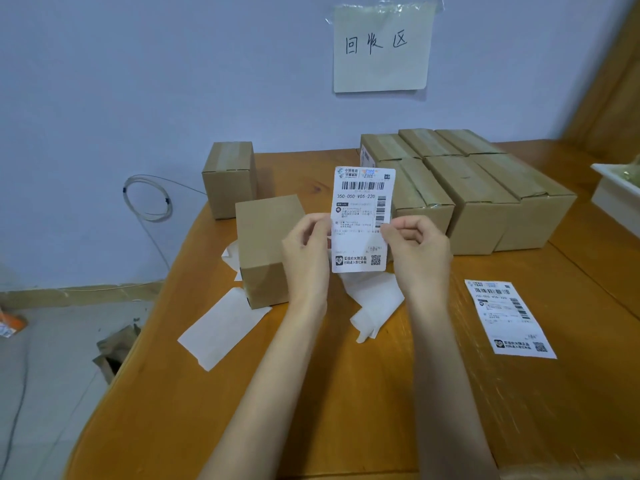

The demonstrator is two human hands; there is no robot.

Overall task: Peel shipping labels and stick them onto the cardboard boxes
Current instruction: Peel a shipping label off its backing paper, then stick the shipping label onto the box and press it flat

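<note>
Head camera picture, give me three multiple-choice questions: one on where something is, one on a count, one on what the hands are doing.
1. Where does the spare label lie?
A. On the table, right of the hands
B. On top of a box
C. On the floor

2. How many printed labels show?
A. One
B. Two
C. Four

3. How is the raised label held?
A. Flat under one palm
B. Pinched at its side edges by both hands
C. Stuck to the wall

Answers:
1. A: it lies flat on the table, right of the right hand.
2. B: one in the hands, one on the table.
3. B: the left hand and right hand each pinch an edge, holding it up in front of the boxes.
</note>
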